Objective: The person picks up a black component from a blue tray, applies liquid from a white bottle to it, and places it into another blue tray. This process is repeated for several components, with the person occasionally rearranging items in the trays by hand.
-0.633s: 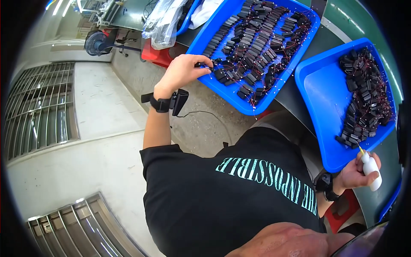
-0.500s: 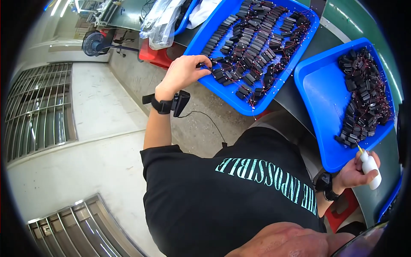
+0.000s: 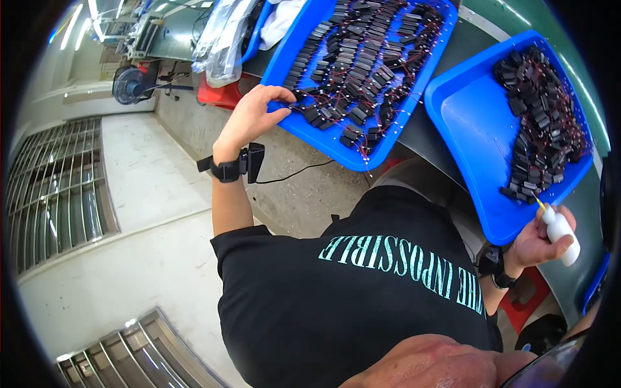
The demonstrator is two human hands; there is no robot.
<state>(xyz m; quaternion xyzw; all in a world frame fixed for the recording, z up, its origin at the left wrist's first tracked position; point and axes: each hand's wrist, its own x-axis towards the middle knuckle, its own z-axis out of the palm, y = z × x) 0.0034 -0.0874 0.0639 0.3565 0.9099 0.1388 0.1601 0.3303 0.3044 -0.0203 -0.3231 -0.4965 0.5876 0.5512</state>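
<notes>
My left hand (image 3: 252, 116) reaches over the left rim of a large blue tray (image 3: 364, 160). Its thumb and fingers are apart, next to small black rectangular parts (image 3: 317, 116) with thin red and black wires. The parts lie in rows in this tray, looser toward the near end. In my right hand (image 3: 532, 247) is a white squeeze bottle (image 3: 561, 238) with a thin yellow tip. It tilts toward the near corner of a second blue tray (image 3: 462, 129), where more of these black wired parts (image 3: 540, 123) are heaped along the right side.
Both trays rest on a dark green table (image 3: 576, 258). Clear plastic bags (image 3: 223, 48) lie at the back left above a red stool (image 3: 220, 94). A fan (image 3: 129, 85) stands farther off. Another red stool (image 3: 527, 301) is beside my right forearm.
The trays and both hands sit slightly farther left in view. My left thumb and fingertips have parted beside the black parts. My right hand still holds the squeeze bottle.
</notes>
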